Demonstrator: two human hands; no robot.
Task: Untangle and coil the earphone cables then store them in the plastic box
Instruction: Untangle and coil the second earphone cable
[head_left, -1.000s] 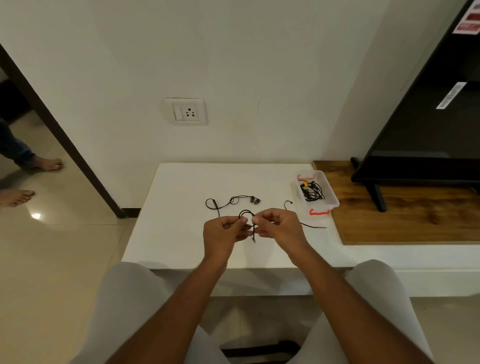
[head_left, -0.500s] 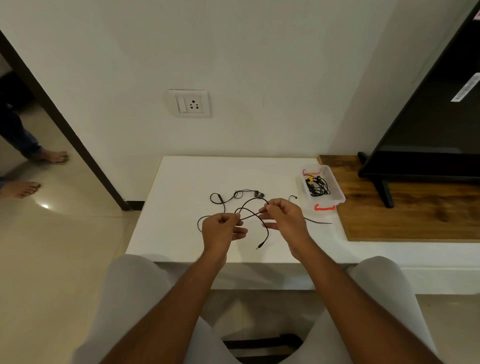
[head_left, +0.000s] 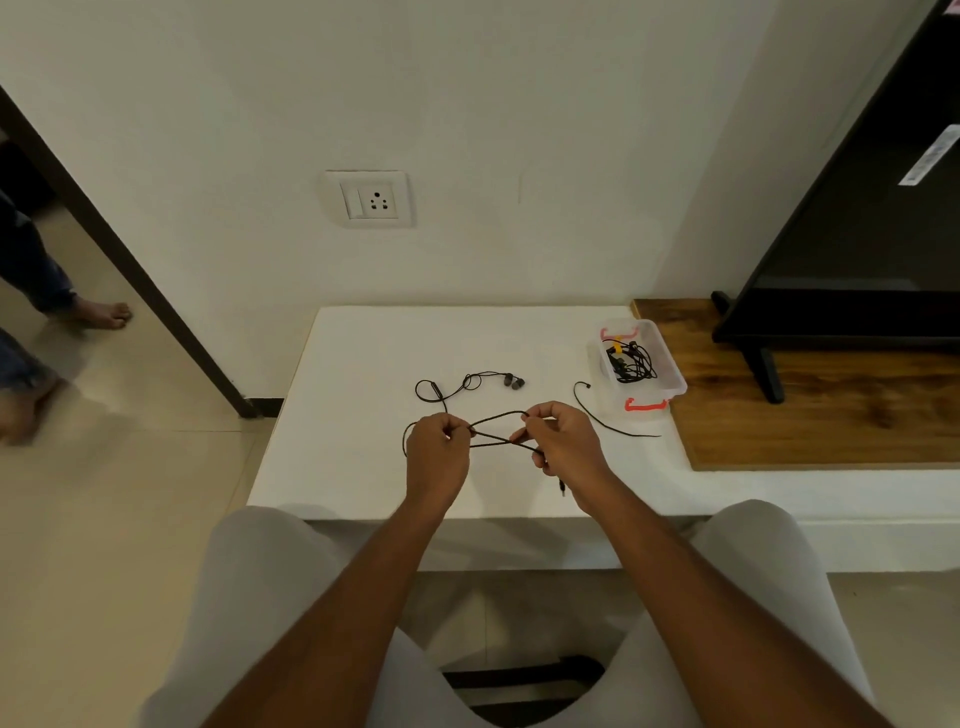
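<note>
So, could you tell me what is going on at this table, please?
A seated person is working on a black earphone cable over the white table. The left hand pinches one end of a loop and the right hand pinches the other, with the strands crossing between them. The earbuds lie on the table behind the hands. The open plastic box to the right holds other cables.

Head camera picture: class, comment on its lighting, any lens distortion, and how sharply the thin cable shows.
Head view: soft, dim indoor light with faint shadows below the table; the wide lens tilts the door frame and television outward; the cable between the left hand and right hand reads sharp against white; what lies in the box merges into a dark tangle.
</note>
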